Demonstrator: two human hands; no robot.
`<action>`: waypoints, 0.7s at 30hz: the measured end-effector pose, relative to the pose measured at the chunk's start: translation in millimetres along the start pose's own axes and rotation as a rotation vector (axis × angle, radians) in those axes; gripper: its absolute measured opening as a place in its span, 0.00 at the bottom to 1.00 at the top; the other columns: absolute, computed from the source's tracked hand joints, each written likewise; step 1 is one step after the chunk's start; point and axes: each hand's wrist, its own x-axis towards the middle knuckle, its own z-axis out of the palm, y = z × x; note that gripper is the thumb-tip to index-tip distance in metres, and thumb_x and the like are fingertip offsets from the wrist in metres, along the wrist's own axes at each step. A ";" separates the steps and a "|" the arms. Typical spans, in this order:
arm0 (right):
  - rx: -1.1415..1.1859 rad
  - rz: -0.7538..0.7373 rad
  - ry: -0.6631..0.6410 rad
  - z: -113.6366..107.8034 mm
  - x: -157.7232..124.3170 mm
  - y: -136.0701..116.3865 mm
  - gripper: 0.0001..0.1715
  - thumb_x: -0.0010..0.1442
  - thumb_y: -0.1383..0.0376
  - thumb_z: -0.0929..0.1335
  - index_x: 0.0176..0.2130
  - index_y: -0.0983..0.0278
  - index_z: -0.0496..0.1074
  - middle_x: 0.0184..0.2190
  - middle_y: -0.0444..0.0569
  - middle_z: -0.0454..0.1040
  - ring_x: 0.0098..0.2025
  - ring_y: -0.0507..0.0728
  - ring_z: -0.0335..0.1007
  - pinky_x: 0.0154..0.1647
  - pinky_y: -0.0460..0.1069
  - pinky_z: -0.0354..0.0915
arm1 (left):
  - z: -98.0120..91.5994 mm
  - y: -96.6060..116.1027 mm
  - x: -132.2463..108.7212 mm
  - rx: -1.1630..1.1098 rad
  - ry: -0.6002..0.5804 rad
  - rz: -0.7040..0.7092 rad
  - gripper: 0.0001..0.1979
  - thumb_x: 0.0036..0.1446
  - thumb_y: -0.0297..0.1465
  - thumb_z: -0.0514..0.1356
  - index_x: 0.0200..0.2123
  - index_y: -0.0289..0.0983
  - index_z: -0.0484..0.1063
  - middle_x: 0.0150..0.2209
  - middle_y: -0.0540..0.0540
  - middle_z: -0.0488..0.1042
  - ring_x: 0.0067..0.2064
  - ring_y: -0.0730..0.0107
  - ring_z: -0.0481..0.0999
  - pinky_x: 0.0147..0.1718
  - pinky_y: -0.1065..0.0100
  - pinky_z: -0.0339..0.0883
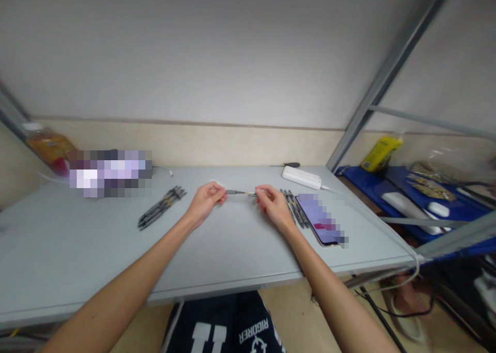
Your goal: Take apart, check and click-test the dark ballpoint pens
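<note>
A thin grey pen (235, 192) with a yellowish band lies level between my two hands, above the middle of the table (232, 239). Its left end is pinched in the fingers of my left hand (208, 200). My right hand (273, 204) closes on its right end, whose tip is partly hidden by the fingers. Left of my left hand, a bundle of similar grey pens (160, 208) lies slanted on the table. More such pens (296, 211) lie just right of my right hand, partly covered by it, beside a phone (320, 221).
A white power strip (301, 178) with a cable and a dark screwdriver (291, 165) lie at the back right. At the back left are a bottle (52, 143) and a blurred-out object (112, 172). A metal frame post (360, 110) rises at the right.
</note>
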 end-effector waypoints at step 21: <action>-0.152 -0.072 0.031 -1.8 0.0 3.4 0.19 0.53 0.53 0.67 0.36 0.65 0.73 0.21 0.44 0.70 0.21 0.50 0.63 0.20 0.44 0.58 | -4.6 -3.3 3.1 -0.038 0.023 -0.001 0.17 0.39 0.39 0.67 0.25 0.33 0.67 0.21 0.49 0.73 0.22 0.77 0.68 0.26 0.72 0.60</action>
